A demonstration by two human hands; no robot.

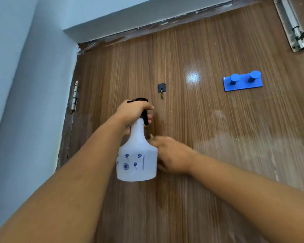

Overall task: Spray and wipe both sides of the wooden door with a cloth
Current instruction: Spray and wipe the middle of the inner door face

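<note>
Left hand gripping translucent plastic spray bottle, glossy wood-grain door

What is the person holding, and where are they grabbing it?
The left hand grips the spray bottle by its black trigger head. The right hand holds nothing.

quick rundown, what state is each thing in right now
spray bottle: upright, off the door, gripped at the trigger
left hand: curled round the sprayer head
right hand: beside the bottle, blurred, no cloth visible
wooden door: shut, wet streaks on right part
bolt latch: position unclear
blue hook rack: empty
</note>
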